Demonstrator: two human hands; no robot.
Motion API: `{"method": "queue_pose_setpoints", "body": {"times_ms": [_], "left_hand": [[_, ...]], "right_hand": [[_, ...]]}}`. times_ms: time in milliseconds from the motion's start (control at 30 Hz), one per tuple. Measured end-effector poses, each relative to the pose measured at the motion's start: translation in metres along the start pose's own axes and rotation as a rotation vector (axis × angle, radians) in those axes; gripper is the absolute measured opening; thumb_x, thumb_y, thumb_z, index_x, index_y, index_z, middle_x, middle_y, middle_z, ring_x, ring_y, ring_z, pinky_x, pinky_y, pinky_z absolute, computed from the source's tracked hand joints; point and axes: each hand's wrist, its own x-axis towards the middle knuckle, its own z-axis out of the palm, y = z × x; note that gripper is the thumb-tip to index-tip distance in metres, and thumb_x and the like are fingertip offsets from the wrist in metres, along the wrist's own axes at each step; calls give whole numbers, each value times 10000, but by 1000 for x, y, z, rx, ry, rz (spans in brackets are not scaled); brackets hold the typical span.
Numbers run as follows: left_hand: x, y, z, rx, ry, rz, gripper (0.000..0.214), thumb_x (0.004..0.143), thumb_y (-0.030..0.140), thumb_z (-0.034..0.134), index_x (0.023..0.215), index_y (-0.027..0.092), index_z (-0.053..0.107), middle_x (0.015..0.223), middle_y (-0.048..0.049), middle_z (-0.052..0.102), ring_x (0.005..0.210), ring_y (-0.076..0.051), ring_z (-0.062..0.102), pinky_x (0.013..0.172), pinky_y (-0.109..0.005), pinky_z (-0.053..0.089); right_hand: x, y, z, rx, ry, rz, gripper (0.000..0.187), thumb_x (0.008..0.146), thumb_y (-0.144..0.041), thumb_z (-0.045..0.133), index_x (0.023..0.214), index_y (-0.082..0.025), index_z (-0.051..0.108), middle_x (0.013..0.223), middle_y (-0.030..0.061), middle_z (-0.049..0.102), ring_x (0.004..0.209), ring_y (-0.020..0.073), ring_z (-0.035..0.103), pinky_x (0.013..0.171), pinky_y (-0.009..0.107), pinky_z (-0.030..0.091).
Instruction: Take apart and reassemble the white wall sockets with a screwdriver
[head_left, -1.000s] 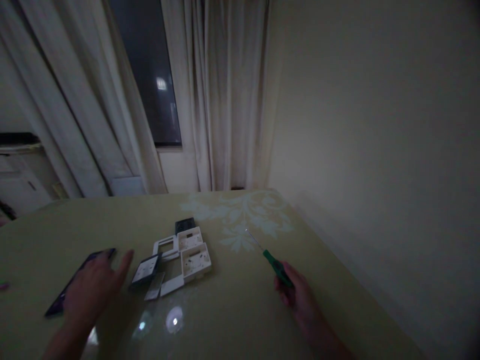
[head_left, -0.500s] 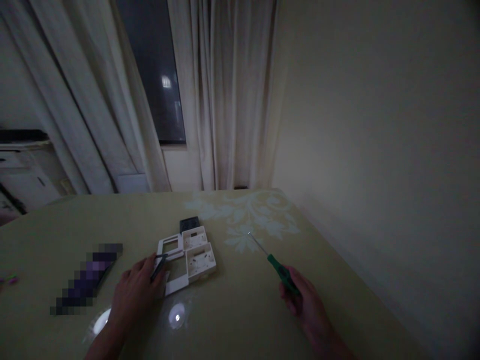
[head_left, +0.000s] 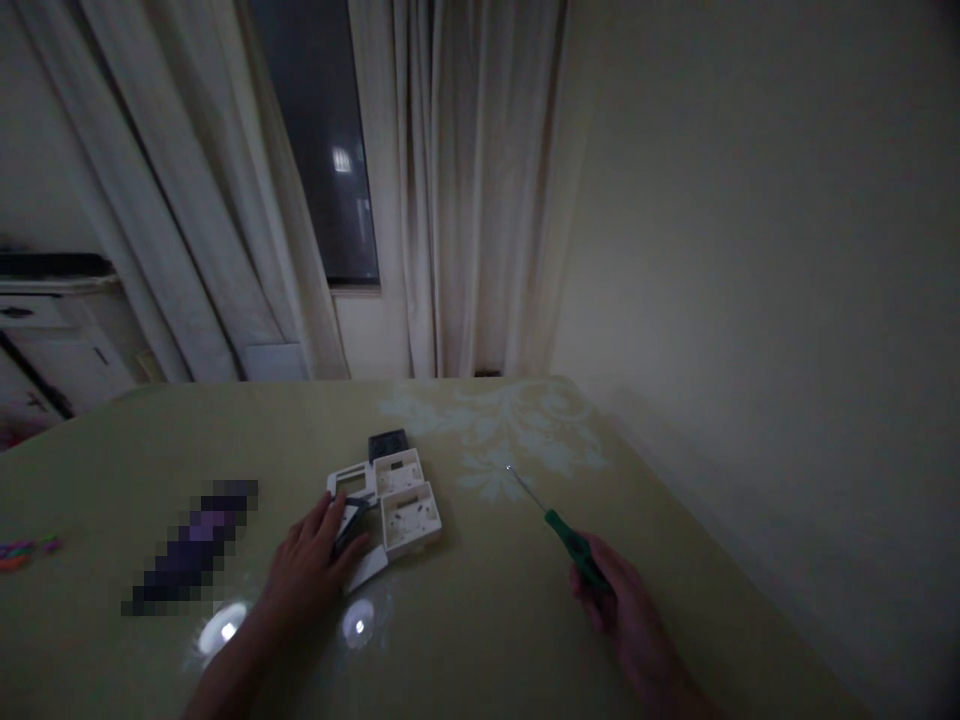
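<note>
From afar, I'm wrapping the right hand (head_left: 619, 605) firmly round the green screwdriver (head_left: 576, 551), likely so it is pointing forward over the desk (head_left: 487, 630). The left hand (head_left: 304, 575) is curving over a dark-edged panel (head_left: 352, 522), perhaps steadying it beside the open white boxes (head_left: 411, 521); whether it's pinching, I can't tell.
</note>
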Motion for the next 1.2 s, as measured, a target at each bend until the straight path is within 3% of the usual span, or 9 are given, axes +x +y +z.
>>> {"method": "queue_pose_setpoints", "body": {"times_ms": [233, 500, 633, 767, 967, 1067, 1200], "left_hand": [[4, -4, 2, -252, 71, 86, 713, 934, 630, 564, 1535, 248, 597, 1564, -155, 623, 1454, -410, 545, 1185, -567, 433], [11, 4, -18, -396, 131, 74, 637, 952, 672, 532, 1375, 235, 720, 1462, -166, 715, 1381, -426, 627, 1197, -621, 447], [5, 32, -37, -560, 113, 99, 631, 1000, 693, 516, 1401, 251, 719, 1419, -118, 761, 1346, -343, 689, 1123, -493, 568], [-10, 71, -52, -994, 57, 4, 640, 926, 724, 677, 1350, 254, 768, 1354, -115, 802, 1326, -360, 710, 1119, -498, 585], [-30, 104, -43, -1159, 66, -131, 672, 960, 730, 647, 1357, 203, 771, 1284, -122, 830, 1316, -364, 722, 1180, -523, 537], [-37, 112, -37, -1074, 35, 18, 619, 987, 677, 650, 1413, 237, 742, 1397, -112, 782, 1399, -374, 664, 1215, -540, 503], [-49, 122, -30, -772, 135, 417, 501, 1079, 481, 609, 1567, 367, 587, 1594, -62, 643, 1479, -314, 600, 1204, -491, 533]], "right_hand": [[2, 1, -2, 27, 56, 3, 645, 633, -779, 876, 852, -189, 734, 624, 2, 661, 479, 95, 453, 432, 204, 297], [3, 1, -3, -25, 41, -23, 660, 700, -784, 828, 956, -179, 766, 634, 9, 658, 480, 102, 458, 433, 215, 287], [3, 0, -3, -36, 30, -45, 627, 722, -776, 817, 909, -181, 758, 637, 14, 656, 480, 107, 458, 441, 224, 286], [3, 0, -1, -38, 14, -26, 656, 697, -796, 826, 909, -180, 757, 625, 3, 643, 465, 97, 439, 437, 219, 282], [3, 2, 0, -33, 7, -27, 682, 678, -824, 830, 889, -182, 747, 628, 6, 646, 477, 98, 461, 435, 210, 293], [1, 1, 1, -57, -25, -32, 696, 714, -822, 812, 973, -178, 768, 632, 1, 648, 462, 92, 447, 430, 210, 282], [-1, -2, 5, -125, -98, -66, 687, 797, -795, 770, 1076, -168, 789, 686, 22, 679, 453, 84, 448, 438, 217, 259]]}}
